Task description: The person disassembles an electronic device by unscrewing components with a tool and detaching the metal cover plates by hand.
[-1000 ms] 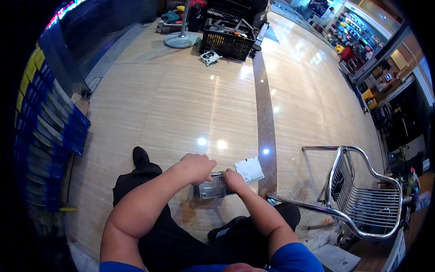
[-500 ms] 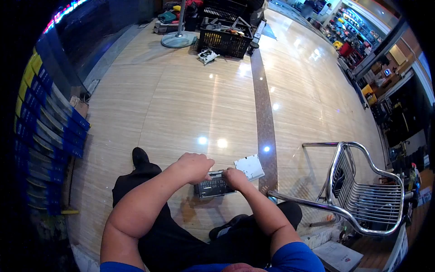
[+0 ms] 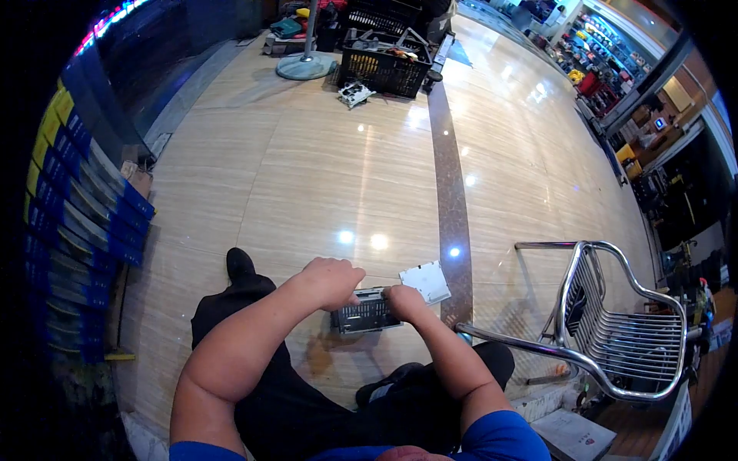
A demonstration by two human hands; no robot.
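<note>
A grey metal case with a slotted side [image 3: 367, 316] is between my two hands, just above or on the floor between my legs. My left hand [image 3: 334, 282] is closed at its upper left edge, knuckles up. At the upper right corner, my right hand [image 3: 405, 302] is closed round the case's edge. The undersides of the fingers are hidden in both hands. Beyond my right hand lies a flat white metal plate [image 3: 425, 282] with small holes.
A chrome chair [image 3: 623, 338] stands at the right. Blue and yellow boxes [image 3: 84, 223] are stacked at the left. Farther off are a black crate [image 3: 384, 69] with tools, a round stand base [image 3: 306, 67] and a white part [image 3: 355, 94] on the floor. A booklet [image 3: 573, 436] lies lower right.
The case has tilted slightly, so more of its slotted side shows than a second ago. My right hand has shifted a little to the right with it; my left hand has hardly moved.
</note>
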